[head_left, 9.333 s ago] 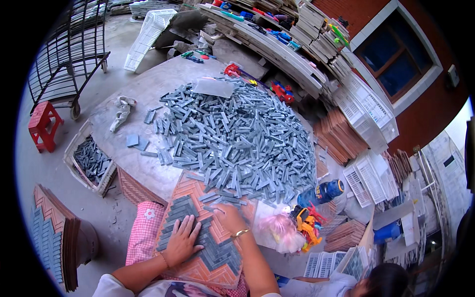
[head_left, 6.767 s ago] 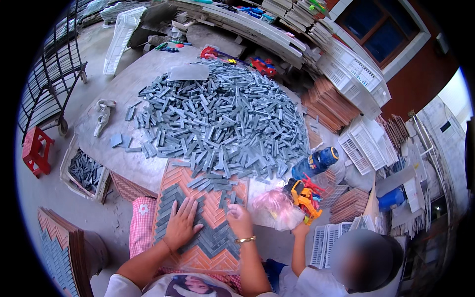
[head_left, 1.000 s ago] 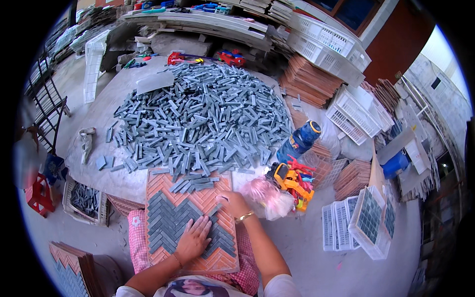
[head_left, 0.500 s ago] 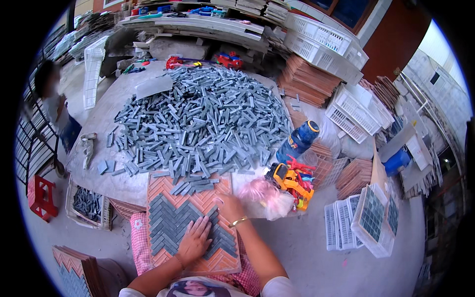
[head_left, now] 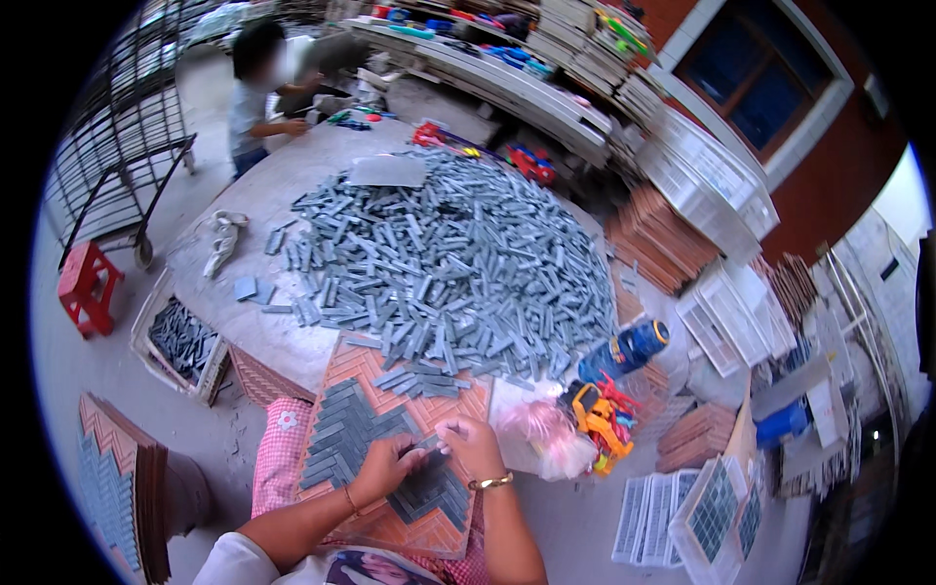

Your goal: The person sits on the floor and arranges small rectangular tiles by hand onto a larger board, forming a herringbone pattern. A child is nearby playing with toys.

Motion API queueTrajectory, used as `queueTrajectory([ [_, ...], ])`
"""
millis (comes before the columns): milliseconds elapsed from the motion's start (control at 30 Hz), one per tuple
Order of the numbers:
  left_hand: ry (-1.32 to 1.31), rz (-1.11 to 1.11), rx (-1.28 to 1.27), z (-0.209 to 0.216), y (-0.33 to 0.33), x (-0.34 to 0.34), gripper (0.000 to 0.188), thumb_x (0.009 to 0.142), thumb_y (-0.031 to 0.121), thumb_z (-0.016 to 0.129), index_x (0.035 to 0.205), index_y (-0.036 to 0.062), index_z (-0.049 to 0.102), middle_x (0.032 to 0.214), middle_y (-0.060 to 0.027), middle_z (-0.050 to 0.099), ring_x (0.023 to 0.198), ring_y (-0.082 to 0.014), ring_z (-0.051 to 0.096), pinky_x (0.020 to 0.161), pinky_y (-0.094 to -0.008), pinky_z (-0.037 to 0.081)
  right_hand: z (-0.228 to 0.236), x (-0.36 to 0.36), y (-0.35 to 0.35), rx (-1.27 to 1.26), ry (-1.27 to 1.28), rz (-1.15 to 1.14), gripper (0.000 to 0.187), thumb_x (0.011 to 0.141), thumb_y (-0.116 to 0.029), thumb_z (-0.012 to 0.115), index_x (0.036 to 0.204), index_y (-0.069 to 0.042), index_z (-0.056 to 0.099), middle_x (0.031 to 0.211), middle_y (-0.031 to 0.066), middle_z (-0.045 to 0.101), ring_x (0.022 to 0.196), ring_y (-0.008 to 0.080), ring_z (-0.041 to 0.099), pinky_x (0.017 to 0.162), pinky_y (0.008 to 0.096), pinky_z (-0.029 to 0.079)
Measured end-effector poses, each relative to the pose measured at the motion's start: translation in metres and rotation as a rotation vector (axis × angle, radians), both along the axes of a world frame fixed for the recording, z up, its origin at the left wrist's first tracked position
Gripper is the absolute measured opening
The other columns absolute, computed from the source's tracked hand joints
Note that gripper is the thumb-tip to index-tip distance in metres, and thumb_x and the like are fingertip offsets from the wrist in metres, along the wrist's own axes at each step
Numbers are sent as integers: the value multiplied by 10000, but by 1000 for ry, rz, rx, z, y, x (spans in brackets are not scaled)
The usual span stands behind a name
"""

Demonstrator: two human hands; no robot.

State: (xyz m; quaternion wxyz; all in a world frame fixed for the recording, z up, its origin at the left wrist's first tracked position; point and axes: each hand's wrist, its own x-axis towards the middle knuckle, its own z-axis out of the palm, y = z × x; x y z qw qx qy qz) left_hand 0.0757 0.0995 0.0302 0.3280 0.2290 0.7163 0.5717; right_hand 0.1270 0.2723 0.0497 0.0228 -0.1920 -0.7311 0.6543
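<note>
A terracotta-coloured board (head_left: 343, 367) with herringbone grooves rests over my lap, against the table's near edge. Dark grey tile strips (head_left: 341, 429) fill much of its middle in a zigzag pattern. Above the board, my left hand (head_left: 386, 466) pinches a small grey tile strip (head_left: 427, 443) at one end. My right hand (head_left: 472, 447), with a gold bangle at the wrist, has its fingers closed at the strip's other end. Several loose strips (head_left: 421, 380) lie on the board's far edge. Behind them a big heap of grey strips (head_left: 448, 253) spreads over the table.
To the right stand a blue bottle (head_left: 624, 351), a yellow toy digger (head_left: 603, 427) and a pink-white bundle (head_left: 548, 437). A crate of strips (head_left: 146, 336) and a red stool (head_left: 90, 290) are at left. A person (head_left: 255, 97) stands beyond the table's far left.
My left hand has lifted off the laid strips and met my right hand over the board, with a strip between them. The view has swung; the person at far left now appears nearer the table.
</note>
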Motion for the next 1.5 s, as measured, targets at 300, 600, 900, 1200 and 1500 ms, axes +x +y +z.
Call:
queueTrajectory([
  [300,-18,325,246,-43,-129,-103,287,927,193,387,872,9,600,850,-88,636,645,-110,538,595,-230,458,-34,-3,28,151,-8,-19,149,846,-111,587,924,7,633,791,24,630,659,74,578,551,197,449],
  [600,-246,942,793,-98,-360,-224,459,899,308,498,1254,22,449,1266,-107,487,1265,-232,389,1005,-299,340,-40,-49,35,1062,19,24,238,752,-116,640,985,-75,607,952,134,613,858,306,593,734,374,480],
  [900,-279,968,433,-61,-226,-77,244,881,195,512,1046,26,573,919,-11,612,735,-62,553,649,-178,451,-10,-3,48,1107,-163,423,246,785,-197,601,1017,-116,597,1013,90,596,950,298,570,778,393,475],
  [1200,676,-20,50,4,-57,2,335,777,36,566,1112,51,546,1118,-134,573,1053,-306,535,918,-409,415,-20,-7,58,1072,9,566,187,783,-155,568,961,-100,585,969,92,585,911,302,570,755,395,476],
  [1500,910,-251,-298,-27,-4,27,720,786,327,613,1364,33,298,1431,-118,299,1327,-263,275,1051,-558,184,-34,-7,50,968,50,598,222,760,-115,560,975,-75,594,982,121,584,935,313,560,781,398,466],
])
